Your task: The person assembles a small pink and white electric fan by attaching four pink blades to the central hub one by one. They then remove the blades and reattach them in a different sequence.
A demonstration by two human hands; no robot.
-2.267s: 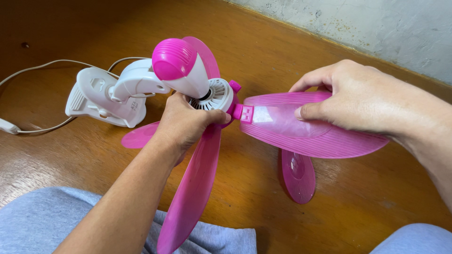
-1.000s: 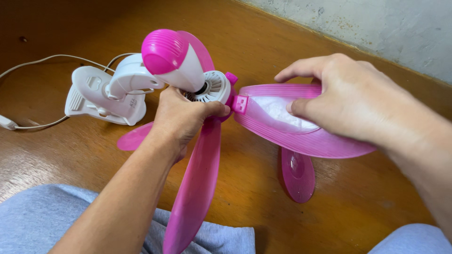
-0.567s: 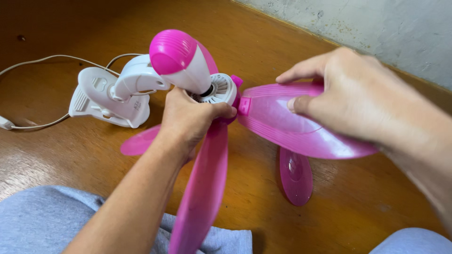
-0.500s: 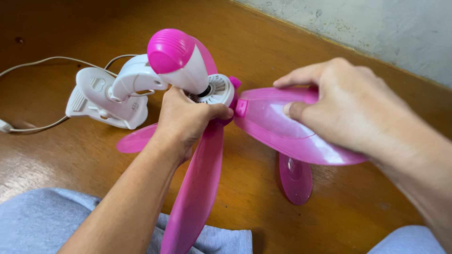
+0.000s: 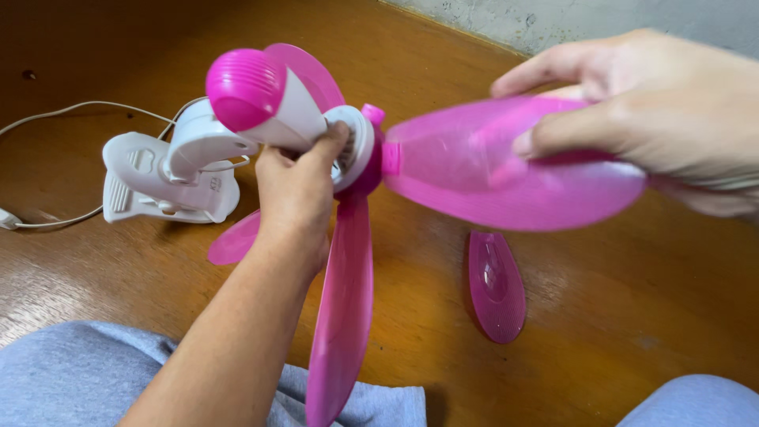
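Plastic all round, so you're dealing with something light and a bit bendy: the small pink fan (image 5: 316,119) is up off the wooden floor (image 5: 601,316), your left hand (image 5: 296,186) clamped round the white motor housing just behind the hub, your right hand (image 5: 648,103) pinching the wide blade (image 5: 490,170) between thumb and fingers. Those blades look thin and glossy, probably slippery and easy to snap at the root, so I'd hold near the hub rather than the tip. A loose blade (image 5: 496,285) lies flat on the floor just below, the white clip base (image 5: 158,182) rests toward the left edge with its cord (image 5: 55,119), and a rough grey wall (image 5: 553,20) runs along the far edge.
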